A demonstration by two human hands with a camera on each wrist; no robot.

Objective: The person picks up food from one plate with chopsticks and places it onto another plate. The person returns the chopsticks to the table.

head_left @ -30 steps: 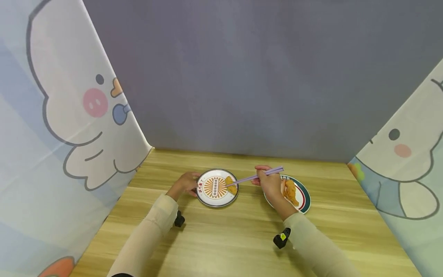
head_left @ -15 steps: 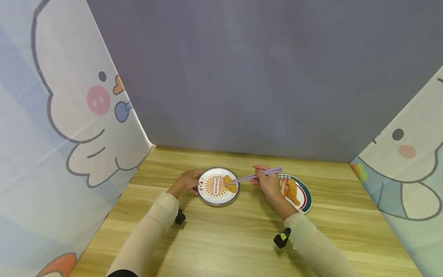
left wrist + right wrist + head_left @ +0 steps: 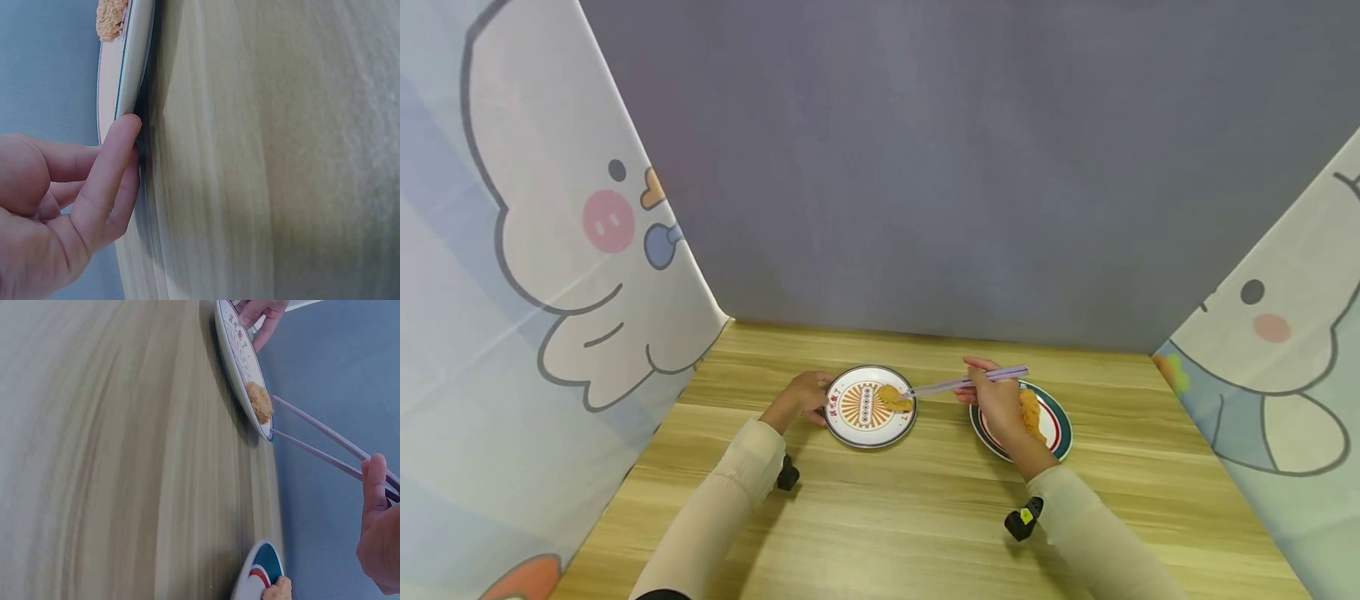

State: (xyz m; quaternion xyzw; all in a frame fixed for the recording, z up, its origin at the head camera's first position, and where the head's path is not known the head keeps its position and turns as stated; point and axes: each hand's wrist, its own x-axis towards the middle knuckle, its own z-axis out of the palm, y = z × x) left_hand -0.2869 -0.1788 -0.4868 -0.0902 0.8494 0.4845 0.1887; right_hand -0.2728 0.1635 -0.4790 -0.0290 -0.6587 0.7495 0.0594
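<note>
Your left hand point(image 3: 808, 396) pinches the sunburst plate point(image 3: 862, 433), uncropped only in head view; rightward, your right hand point(image 3: 996, 407) grips 2 chopsticks point(image 3: 951, 385).

2 plates point(image 3: 853, 435) glossy; chopsticks point(image 3: 955, 384) smooth; fried piece point(image 3: 893, 398) rough; tabletop point(image 3: 880, 517) wood-grained.

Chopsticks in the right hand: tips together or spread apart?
Spread: the right wrist view shows a clear gap between the tips of the chopsticks, next to the fried piece. Whether they touch it, I cannot tell.
</note>
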